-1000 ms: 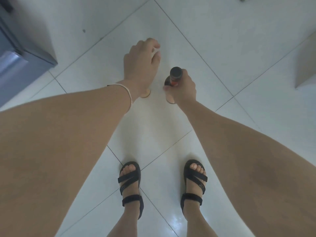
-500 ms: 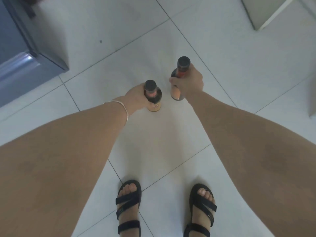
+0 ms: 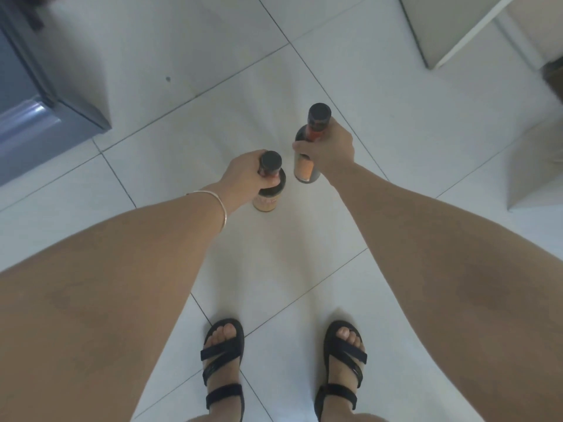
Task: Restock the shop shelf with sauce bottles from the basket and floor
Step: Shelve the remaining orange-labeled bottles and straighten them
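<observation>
The left hand [image 3: 243, 175] grips the left bottle [image 3: 265, 204] by its neck, the right hand [image 3: 333, 147] the right bottle [image 3: 304, 169]; lift both upright, apart.

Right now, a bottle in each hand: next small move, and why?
Probably lift both and turn toward the shelf. The left hand grips the left bottle by its neck, the right hand grips the right bottle the same way. Both hands are full, and no other bottle shows on the floor.
</observation>
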`<control>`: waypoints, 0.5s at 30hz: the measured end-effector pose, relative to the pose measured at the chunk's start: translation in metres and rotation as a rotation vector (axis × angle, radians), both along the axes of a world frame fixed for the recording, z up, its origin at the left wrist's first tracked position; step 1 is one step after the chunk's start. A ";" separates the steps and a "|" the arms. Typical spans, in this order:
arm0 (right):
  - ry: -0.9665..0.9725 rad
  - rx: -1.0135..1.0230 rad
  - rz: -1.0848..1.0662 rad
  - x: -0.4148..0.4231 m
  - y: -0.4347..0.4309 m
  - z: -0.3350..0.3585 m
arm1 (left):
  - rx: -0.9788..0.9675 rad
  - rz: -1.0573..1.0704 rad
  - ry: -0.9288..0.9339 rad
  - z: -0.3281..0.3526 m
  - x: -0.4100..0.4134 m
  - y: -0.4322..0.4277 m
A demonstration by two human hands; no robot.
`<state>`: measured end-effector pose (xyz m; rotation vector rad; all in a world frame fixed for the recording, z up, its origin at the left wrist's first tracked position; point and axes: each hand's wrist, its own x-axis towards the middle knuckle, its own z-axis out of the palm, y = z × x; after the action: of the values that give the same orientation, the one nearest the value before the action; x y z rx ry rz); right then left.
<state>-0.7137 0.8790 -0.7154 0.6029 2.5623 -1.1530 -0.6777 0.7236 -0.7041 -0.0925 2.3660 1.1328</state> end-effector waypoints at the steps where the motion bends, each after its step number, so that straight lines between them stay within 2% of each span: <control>1: -0.004 0.004 0.000 0.002 0.000 0.013 | 0.011 0.002 -0.011 0.013 0.000 -0.001; 5: -0.023 0.013 0.010 0.012 -0.005 0.082 | 0.025 -0.003 -0.001 0.080 0.004 -0.007; 15: 0.029 0.024 0.078 0.028 -0.057 0.294 | 0.057 0.007 0.158 0.295 0.009 -0.055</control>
<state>-0.6858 0.8220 -0.4217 0.4906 2.6025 -1.1152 -0.6684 0.6687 -0.4096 0.0098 2.4699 1.2515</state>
